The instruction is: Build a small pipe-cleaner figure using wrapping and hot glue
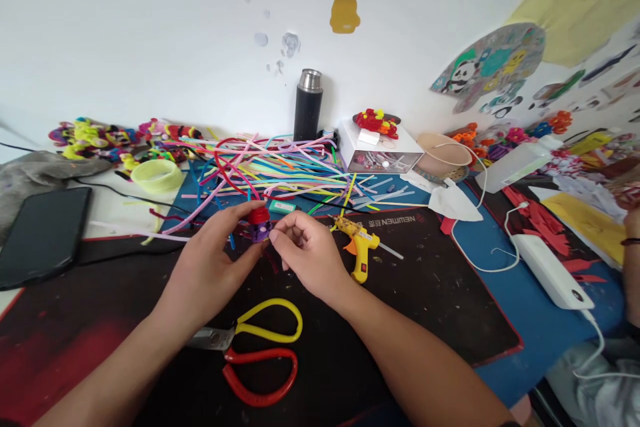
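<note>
A small red and purple pipe-cleaner figure point(259, 219) is gripped between the thumb and fingers of my left hand point(213, 257), red part on top. My right hand point(310, 253) is at its right side, thumb and forefinger pinched together against the purple part; whether something tiny sits in that pinch I cannot make out. Close beyond my right hand lies a yellow hot glue gun point(361, 247) with a glue stick in its back. Below my hands rest scissors point(260, 347) with one yellow and one red handle, blades partly behind my left wrist.
Loose coloured pipe cleaners point(280, 170) pile up along the back. A black thermos point(308, 105) stands near a white drawer box point(380, 147). At left lie a phone point(45, 233) and a yellow-green coil point(157, 176). A white power bank point(553, 271) with cables is at right, near another person's arm point(631, 267).
</note>
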`<state>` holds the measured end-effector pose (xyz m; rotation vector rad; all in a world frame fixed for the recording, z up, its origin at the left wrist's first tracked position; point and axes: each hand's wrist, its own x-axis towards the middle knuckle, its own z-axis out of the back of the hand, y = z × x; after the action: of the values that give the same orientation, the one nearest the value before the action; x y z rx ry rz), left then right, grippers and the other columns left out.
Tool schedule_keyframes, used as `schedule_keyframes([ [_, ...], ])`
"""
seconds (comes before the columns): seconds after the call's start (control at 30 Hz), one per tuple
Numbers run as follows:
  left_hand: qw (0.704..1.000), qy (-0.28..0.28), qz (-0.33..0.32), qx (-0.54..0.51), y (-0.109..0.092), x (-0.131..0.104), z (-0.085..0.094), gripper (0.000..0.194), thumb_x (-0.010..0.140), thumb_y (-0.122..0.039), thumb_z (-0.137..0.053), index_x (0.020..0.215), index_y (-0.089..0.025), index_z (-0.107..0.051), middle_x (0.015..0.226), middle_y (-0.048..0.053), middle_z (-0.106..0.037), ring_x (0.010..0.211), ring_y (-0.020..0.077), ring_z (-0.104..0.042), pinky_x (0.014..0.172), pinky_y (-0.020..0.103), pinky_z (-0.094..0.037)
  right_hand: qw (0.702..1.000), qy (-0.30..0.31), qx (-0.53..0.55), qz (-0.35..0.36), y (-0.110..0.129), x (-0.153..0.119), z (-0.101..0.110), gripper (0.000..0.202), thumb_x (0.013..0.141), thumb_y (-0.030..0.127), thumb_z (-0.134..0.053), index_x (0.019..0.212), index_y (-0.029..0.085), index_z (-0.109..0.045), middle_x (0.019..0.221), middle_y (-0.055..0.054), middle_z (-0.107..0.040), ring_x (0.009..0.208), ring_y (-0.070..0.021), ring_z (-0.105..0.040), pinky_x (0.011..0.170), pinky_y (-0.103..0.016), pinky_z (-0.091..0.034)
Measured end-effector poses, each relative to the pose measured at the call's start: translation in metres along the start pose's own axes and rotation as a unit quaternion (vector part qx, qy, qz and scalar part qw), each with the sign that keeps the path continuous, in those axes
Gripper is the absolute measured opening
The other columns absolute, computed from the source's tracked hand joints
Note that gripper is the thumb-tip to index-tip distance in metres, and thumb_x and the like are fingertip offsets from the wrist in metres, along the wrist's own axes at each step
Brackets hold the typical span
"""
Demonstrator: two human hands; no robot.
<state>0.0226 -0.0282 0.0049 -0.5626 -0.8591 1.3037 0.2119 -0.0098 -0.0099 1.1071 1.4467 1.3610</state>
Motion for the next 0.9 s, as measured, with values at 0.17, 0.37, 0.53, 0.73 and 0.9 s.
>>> schedule_keyframes([
  [0.17,1.000,-0.009,0.016,0.006,-0.0004,-0.0021,-0.0033,0.051,0.096,-0.053,-0.074,0.142,-0.031,-0.076,0.136,0.009,-0.085,0.126,0.0376,-0.079,0.119,0.051,-0.060,1.000,-0.011,-0.019,0.002,0.0016,-0.0008,-0.0013,0.020,0.095,0.040,-0.073,0.088,0.025,-0.062,0.063,0.008,-0.057,0.051,-0.0122,-0.054,0.054,-0.026,-0.042],
  [0.37,0.999,-0.008,0.030,0.003,-0.0027,-0.0041,-0.0052,0.048,0.097,-0.051,-0.074,0.141,-0.030,-0.076,0.139,0.009,-0.085,0.126,0.0369,-0.079,0.117,0.051,-0.060,0.999,-0.022,-0.030,0.006,0.0022,-0.0030,-0.0023,0.019,0.094,0.039,-0.072,0.086,0.026,-0.061,0.062,0.007,-0.056,0.053,-0.0134,-0.054,0.056,-0.028,-0.041],
  [0.53,0.999,-0.014,0.030,0.006,-0.0039,-0.0049,-0.0048,0.048,0.097,-0.050,-0.077,0.142,-0.032,-0.076,0.141,0.008,-0.085,0.128,0.0376,-0.079,0.116,0.050,-0.060,1.000,-0.024,-0.020,0.000,0.0028,-0.0032,-0.0022,0.019,0.094,0.040,-0.072,0.086,0.026,-0.061,0.061,0.008,-0.055,0.051,-0.0131,-0.053,0.055,-0.028,-0.040],
  [0.73,0.999,-0.015,0.040,0.008,-0.0041,-0.0042,-0.0039,0.050,0.097,-0.052,-0.078,0.142,-0.031,-0.076,0.141,0.008,-0.085,0.128,0.0387,-0.079,0.113,0.048,-0.061,1.000,-0.013,-0.002,-0.003,0.0006,-0.0005,-0.0011,0.019,0.096,0.041,-0.074,0.090,0.026,-0.063,0.065,0.007,-0.058,0.052,-0.0126,-0.056,0.052,-0.026,-0.041],
  [0.9,0.999,-0.021,0.018,0.017,-0.0022,-0.0049,-0.0037,0.050,0.099,-0.053,-0.075,0.145,-0.032,-0.075,0.141,0.008,-0.084,0.127,0.0382,-0.079,0.112,0.048,-0.061,1.000,-0.013,-0.006,-0.006,-0.0018,-0.0002,-0.0009,0.021,0.097,0.043,-0.075,0.092,0.026,-0.064,0.069,0.006,-0.059,0.054,-0.0129,-0.057,0.054,-0.027,-0.046],
])
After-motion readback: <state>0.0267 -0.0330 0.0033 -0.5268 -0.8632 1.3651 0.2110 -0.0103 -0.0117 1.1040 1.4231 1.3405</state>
